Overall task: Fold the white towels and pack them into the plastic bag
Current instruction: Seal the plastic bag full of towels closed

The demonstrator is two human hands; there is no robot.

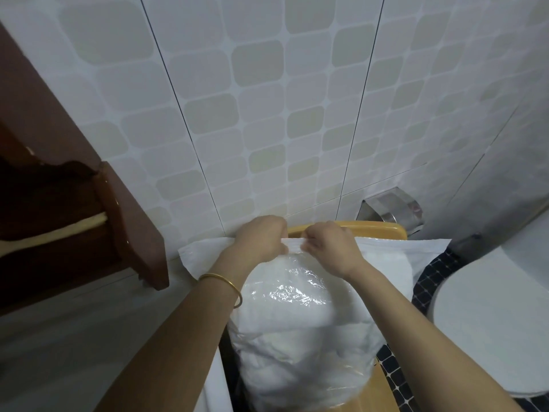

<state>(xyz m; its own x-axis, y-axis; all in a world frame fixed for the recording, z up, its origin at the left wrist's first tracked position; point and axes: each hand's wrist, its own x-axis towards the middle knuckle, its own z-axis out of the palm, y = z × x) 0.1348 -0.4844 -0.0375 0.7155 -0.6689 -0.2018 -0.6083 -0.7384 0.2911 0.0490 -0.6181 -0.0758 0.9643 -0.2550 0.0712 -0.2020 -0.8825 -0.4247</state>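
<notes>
The plastic bag (300, 322) lay lengthwise on a yellow wooden seat (383, 391), its bulging near end covering almost the whole width of the seat. White towels (297, 346) were packed inside it, showing through the crinkled film. On the right, only a narrow strip of dark tiled floor (395, 367) separated the seat from a white toilet lid (490, 322). On the left, a pale surface (74, 337), perhaps a counter, ran close beside the bag.

Both forearms reached over the bag, the left one wearing a gold bangle (225, 285). At the bag's far edge the left hand (261, 239) and right hand (326, 245) sat nearly touching, each with fingers curled, pinching the white mouth strip. The flat corners of that strip spread out past both wrists.

Just behind the hands stood the seat's yellow back rail, close against the tiled wall (267, 114). A brown wooden shelf (127, 221) jutted in at left, and a metal paper holder (392, 209) hung at right.
</notes>
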